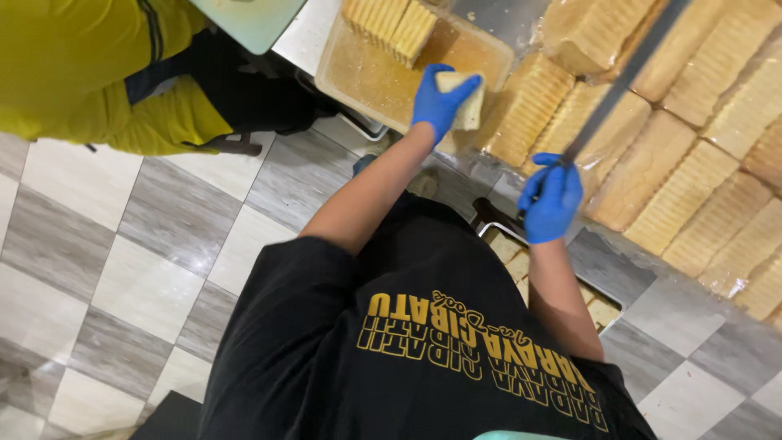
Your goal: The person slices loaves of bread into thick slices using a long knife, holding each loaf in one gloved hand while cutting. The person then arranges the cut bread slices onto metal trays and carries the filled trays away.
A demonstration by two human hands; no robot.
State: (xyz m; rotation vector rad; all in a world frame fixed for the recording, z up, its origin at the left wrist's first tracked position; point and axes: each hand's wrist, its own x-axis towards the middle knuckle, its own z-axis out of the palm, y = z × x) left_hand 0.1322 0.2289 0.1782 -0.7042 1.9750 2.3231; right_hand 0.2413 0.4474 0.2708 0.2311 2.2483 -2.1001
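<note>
**Gloved hands working at a counter of sliced bread**

The person's left hand, in a blue glove, is gripping a slice of bread: the fingers are curling around the slice's near edge, with the pale slice standing out past the fingertips to their right. Just beyond those fingers a shallow clear plastic tray is sitting on the counter, dusted with crumbs, and at its far end a short stack of sliced bread is leaning.

The right hand, also in a blue glove, is closing tightly around the handle of a long bread knife. The dark blade is running up and away from the fingers, slanting over the loaves toward the top of the view.

Beside and beyond the right hand's fingers, rows of sliced loaves are lying side by side on the metal counter, some under clear wrapping. One loaf is sitting between the two hands, just right of the held slice.

Below the right hand's fingers, nearer the person's body, a metal tray holding bread offcuts is showing at the counter's edge, partly hidden by the forearm.

To the left of the left hand, well apart from it, another person in a yellow top is standing on the grey-and-white checked floor.
</note>
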